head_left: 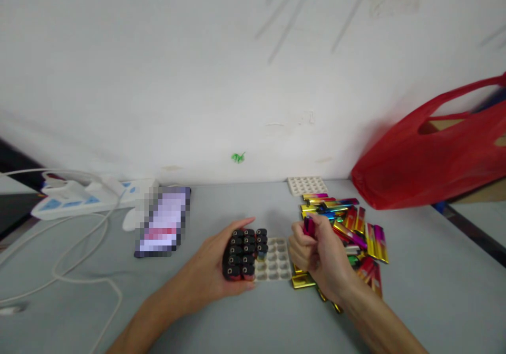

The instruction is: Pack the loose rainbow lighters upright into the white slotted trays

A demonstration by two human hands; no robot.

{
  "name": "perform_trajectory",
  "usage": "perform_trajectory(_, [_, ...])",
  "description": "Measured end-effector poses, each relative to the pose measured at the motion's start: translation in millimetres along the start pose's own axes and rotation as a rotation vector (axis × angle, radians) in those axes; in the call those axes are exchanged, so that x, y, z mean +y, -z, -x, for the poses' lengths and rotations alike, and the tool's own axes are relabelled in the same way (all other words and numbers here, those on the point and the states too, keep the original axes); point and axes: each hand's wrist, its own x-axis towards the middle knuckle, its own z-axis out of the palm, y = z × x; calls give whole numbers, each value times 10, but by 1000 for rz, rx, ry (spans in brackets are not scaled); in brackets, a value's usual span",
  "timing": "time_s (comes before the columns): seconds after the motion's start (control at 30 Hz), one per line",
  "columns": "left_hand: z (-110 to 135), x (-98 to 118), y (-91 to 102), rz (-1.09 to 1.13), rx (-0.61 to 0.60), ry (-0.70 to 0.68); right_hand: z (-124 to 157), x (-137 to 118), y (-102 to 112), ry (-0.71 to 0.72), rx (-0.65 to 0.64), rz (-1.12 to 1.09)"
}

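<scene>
A pale tray (pixel 280 259) with rows of pockets lies on the table. Its left side carries several black-topped lighters (pixel 242 255) standing upright, each top with a small round nozzle. My left hand (pixel 215 262) is wrapped round the left edge of this group, fingers at the far side and thumb at the near side. Just right of the tray, above a loose heap of shiny lighters (pixel 358 233), my right hand (pixel 322 246) is closed on a purple lighter (pixel 309 226). The pockets on the tray's right side show no lighters.
Against the wall lies a second pale tray (pixel 307 185). A red bag (pixel 430 148) stands at the back right. On the left are a phone (pixel 164 222), a white power strip (pixel 95 198) and loose white cables (pixel 106 277).
</scene>
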Motion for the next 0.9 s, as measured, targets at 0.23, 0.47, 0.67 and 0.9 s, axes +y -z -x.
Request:
perform_trajectory(0.23, [-6, 9, 2, -16, 5, -9, -17, -8, 6, -18, 0, -1])
perform_trajectory(0.47, [-4, 2, -7, 28, -1, 0, -6, -23, 9, -22, -50, -24])
perform_trajectory(0.67, [-7, -15, -6, -13, 12, -21, 1, -31, -7, -12, -57, -19])
perform_trajectory(0.9, [0, -37, -10, -12, 11, -16, 10, -7, -2, -10, -20, -16])
